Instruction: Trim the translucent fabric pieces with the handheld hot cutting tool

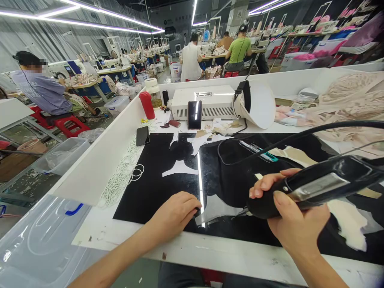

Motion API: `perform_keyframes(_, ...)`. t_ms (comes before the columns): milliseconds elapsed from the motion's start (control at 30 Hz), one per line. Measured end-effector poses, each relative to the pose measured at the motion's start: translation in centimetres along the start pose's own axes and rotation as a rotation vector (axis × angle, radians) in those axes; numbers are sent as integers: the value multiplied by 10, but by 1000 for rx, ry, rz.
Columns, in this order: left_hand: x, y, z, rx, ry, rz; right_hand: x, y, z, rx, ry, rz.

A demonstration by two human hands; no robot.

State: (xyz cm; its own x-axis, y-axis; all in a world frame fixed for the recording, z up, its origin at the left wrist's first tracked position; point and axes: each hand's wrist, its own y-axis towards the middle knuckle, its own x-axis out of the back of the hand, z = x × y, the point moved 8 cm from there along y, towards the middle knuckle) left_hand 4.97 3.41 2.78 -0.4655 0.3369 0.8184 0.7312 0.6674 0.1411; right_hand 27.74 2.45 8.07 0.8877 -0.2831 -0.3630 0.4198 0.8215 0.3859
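Note:
My right hand (292,218) is wrapped round a black corded hand tool (318,186) with a metal plate on its side. Its tip points down-left at black fabric (234,176) lying on a glossy black work surface (150,188). My left hand (177,212) rests near the front edge, fingers curled and pressing down on the black material beside a clear patch (217,208). What lies under its fingertips is hidden. The tool's black cable (300,134) loops away across the table to the right.
White cut scraps (180,168), several white elastic rings (120,180), two phones (142,136), a red bottle (147,105), a white machine box (207,102), a white shade (259,104) and beige lace piles (348,104) are around. Clear plastic bins (39,240) stand left. Other people sit at distant benches.

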Motion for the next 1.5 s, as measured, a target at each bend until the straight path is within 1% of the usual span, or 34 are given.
perform_keyframes(67, 5, 10, 2, -27, -69, 11, -6, 0, 3, 10, 31, 7)
perform_keyframes(133, 5, 20, 3, -65, -123, 58, -13, -1, 3, 10, 53, 26)
perform_keyframes(300, -8, 33, 7, -127, -157, 221, -34, -5, -7, -7, 98, 96)
perform_keyframes(400, -13, 35, 9, -151, -163, 269, -46, -4, -12, -7, 122, 125)
perform_keyframes(567, -15, 36, 11, -156, -216, 257, -59, -2, -18, -2, 134, 123)
perform_keyframes(767, -17, 37, 12, -178, -213, 222, -60, 1, -25, -2, 112, 83)
perform_keyframes(1000, -19, 36, 13, -203, -203, 190, -62, 2, -25, 8, 103, 88)
perform_keyframes(1300, -17, 37, 11, -207, -176, 201, -63, 0, -25, 3, 87, 97)
perform_keyframes(1500, -19, 38, 13, -182, -165, 232, -66, -9, -22, 11, 107, 123)
